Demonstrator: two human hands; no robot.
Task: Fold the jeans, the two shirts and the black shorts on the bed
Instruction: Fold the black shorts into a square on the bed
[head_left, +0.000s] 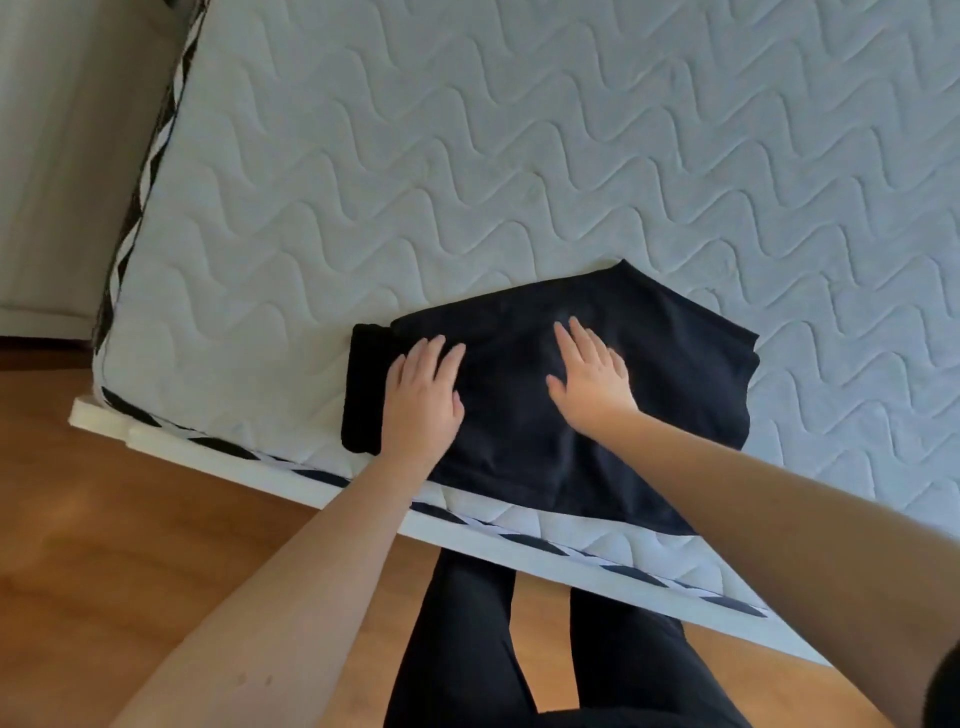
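Only one garment is visible: the black shorts (571, 384), lying folded near the front edge of the bed (467, 182), close to its front left corner. The jeans and shirts are out of view, so I cannot judge them. The left hand (423, 395) and right hand (589, 382) press flat on the shorts, fingers (571, 338) straight, gripping nothing.

The bed (519, 156) carries a bare white mattress with wavy quilting and a black-and-white band along its edges. It sits on a white frame (98, 415) above a wooden floor (130, 519). Directly on the mattress, near its front edge, lies a black garment (675, 374), spread flat under both grips. A smaller folded black piece (363, 384) lies just left of the left grip (423, 400), touching the garment.
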